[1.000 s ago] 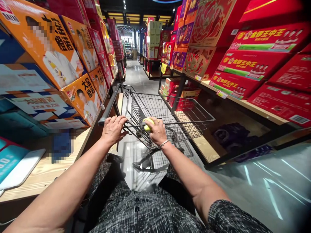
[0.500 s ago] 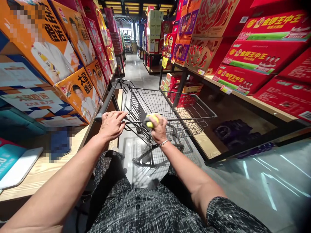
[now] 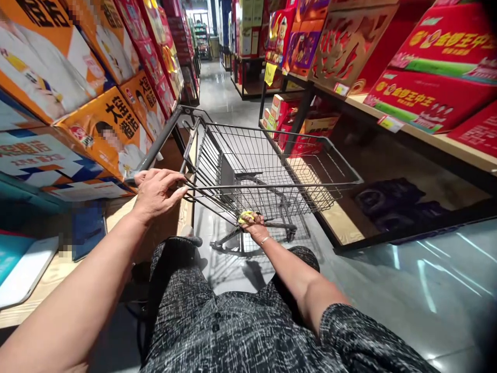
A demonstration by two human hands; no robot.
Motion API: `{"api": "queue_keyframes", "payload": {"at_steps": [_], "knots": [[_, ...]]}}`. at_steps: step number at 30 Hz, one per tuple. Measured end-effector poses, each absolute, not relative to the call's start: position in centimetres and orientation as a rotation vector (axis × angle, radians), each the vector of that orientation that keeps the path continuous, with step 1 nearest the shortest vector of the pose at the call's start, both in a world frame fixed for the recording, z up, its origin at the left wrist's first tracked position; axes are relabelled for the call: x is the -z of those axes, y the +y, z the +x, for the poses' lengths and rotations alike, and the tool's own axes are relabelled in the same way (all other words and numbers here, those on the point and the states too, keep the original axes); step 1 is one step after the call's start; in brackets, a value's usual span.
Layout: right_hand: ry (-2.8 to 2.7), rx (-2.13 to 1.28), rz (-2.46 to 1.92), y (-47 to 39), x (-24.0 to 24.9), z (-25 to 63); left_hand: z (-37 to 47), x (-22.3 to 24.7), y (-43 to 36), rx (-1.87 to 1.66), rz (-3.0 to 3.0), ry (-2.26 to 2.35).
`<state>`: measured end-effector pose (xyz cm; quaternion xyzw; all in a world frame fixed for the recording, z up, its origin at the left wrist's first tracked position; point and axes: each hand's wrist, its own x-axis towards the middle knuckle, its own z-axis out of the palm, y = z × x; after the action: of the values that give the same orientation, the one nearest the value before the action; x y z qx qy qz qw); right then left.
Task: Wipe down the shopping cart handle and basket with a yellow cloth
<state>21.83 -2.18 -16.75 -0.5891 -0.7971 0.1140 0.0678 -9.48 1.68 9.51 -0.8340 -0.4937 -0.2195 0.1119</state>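
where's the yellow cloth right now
In the head view, the yellow cloth is just below the picture's centre, held in the right hand by the lower near end of the shopping cart.

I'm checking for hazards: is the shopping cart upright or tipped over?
Upright: the shopping cart stands with its basket opening upward and wheeled base underneath.

Left of the cart (image 3: 279, 185), we read 大窑橙诺 on orange boxes (image 3: 104, 129); right of it, 金锣王中王 on red boxes (image 3: 423, 101).

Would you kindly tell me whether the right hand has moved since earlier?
Yes: judged against the shopping cart, the right hand has dropped from near its top rail to below it.
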Motion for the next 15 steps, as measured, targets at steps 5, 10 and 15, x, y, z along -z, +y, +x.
{"api": "queue_keyframes", "payload": {"at_steps": [5,10,15], "knots": [[-2.301,-0.386,-1.947,-2.9,17.1,22.0,-10.3,-9.7,2.0,0.646,-2.329,-1.504],[-2.346,-0.167,-1.505,-0.7,11.0,18.9,-6.5,-8.8,1.1,0.706,-2.271,-1.487],[-2.121,0.206,-1.219,1.9,6.2,17.2,-1.3,-6.4,1.6,0.651,-2.603,-1.435]]}}
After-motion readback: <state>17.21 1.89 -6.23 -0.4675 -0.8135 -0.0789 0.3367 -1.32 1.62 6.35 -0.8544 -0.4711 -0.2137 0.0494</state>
